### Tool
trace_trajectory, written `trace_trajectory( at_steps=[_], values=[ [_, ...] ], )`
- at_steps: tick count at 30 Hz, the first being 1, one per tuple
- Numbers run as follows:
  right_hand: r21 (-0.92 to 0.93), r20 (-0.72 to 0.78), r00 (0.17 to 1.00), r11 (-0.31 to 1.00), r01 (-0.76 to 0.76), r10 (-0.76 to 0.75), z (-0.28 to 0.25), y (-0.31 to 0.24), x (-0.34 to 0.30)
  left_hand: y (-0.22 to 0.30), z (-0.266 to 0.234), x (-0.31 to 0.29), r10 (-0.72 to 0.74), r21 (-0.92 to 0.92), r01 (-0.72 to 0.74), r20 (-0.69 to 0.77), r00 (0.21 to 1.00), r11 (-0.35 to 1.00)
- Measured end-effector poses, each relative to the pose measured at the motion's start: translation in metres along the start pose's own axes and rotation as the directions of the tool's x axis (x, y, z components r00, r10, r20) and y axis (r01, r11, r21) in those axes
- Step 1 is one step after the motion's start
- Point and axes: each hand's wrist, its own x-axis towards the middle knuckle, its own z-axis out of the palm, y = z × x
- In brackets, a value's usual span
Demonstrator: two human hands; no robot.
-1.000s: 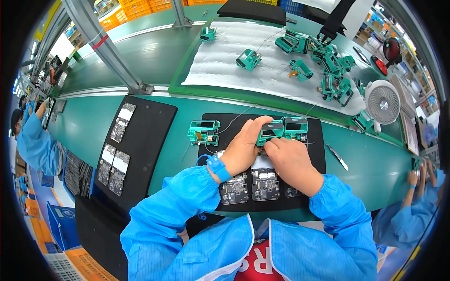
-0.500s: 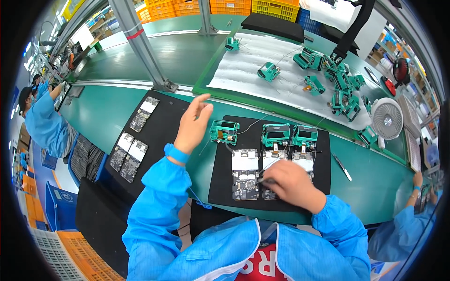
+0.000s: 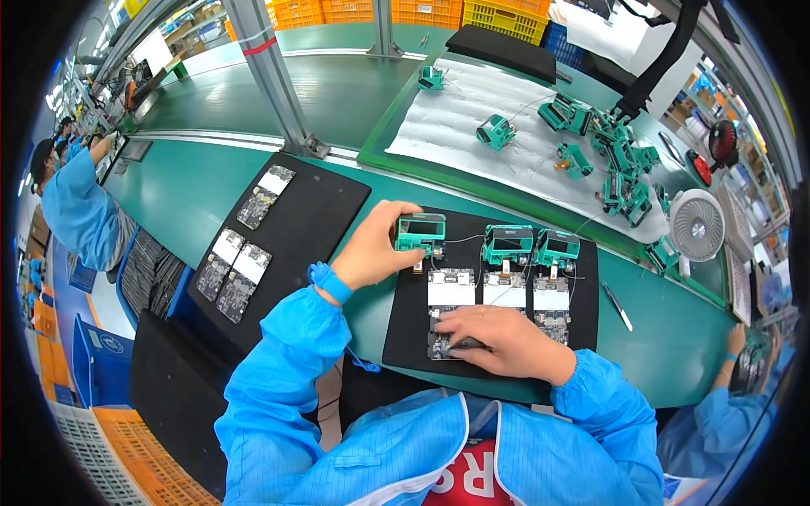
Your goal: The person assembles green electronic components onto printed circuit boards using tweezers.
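My left hand (image 3: 379,244) grips the left end of a green plastic frame (image 3: 421,228) on the black mat, thumb at its front and fingers behind. Below that frame lies a circuit board (image 3: 452,291) with a white strip across its upper part. My right hand (image 3: 511,339) rests over this board's lower part, fingers bent round a small dark object (image 3: 468,343) that I cannot make out. Two more boards, the middle board (image 3: 506,292) and the right board (image 3: 552,305), lie alongside, partly under my right hand. Above them stand two green frames (image 3: 508,243) (image 3: 557,247) with thin wires.
Tweezers (image 3: 617,305) lie right of the black mat (image 3: 405,329). Several more boards (image 3: 245,270) lie on a left mat. Beyond a raised green edge, several green frames (image 3: 620,152) crowd a white sheet (image 3: 447,110), near a white fan (image 3: 698,223). Co-workers sit left and right.
My left hand has come down from the air and taken hold of the left green frame, which now sits turned. My right hand has shifted left, onto the leftmost board.
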Motion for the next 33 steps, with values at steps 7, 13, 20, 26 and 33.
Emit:
trace_trajectory(
  at_steps=[7, 13, 20, 26, 33],
  values=[
    [-0.515, -0.270, 0.962, 0.837, -0.186, 0.048, 0.005, 0.010, 0.028, 0.011, 0.057, 0.004, -0.036, -0.533, -0.043, -0.137, 0.990, 0.845],
    [-0.216, -0.119, 0.992, 0.975, -0.062, 0.037, 0.009, 0.005, -0.002, 0.013, 0.066, -0.001, 0.005, -0.340, -0.035, -0.088, 0.996, 0.940],
    [-0.226, -0.126, 0.991, 0.972, -0.067, 0.039, 0.018, 0.005, -0.010, 0.019, 0.059, -0.003, 0.023, -0.299, -0.025, -0.010, 1.000, 0.954],
    [-0.264, -0.141, 0.990, 0.963, -0.058, 0.020, 0.019, 0.005, -0.009, 0.021, 0.053, -0.005, -0.008, -0.340, 0.015, 0.020, 1.000, 0.940],
    [-0.271, -0.153, 0.988, 0.962, -0.036, -0.006, 0.020, 0.008, -0.009, 0.018, 0.054, -0.004, -0.038, -0.392, 0.054, 0.049, 0.998, 0.918]
  ],
)
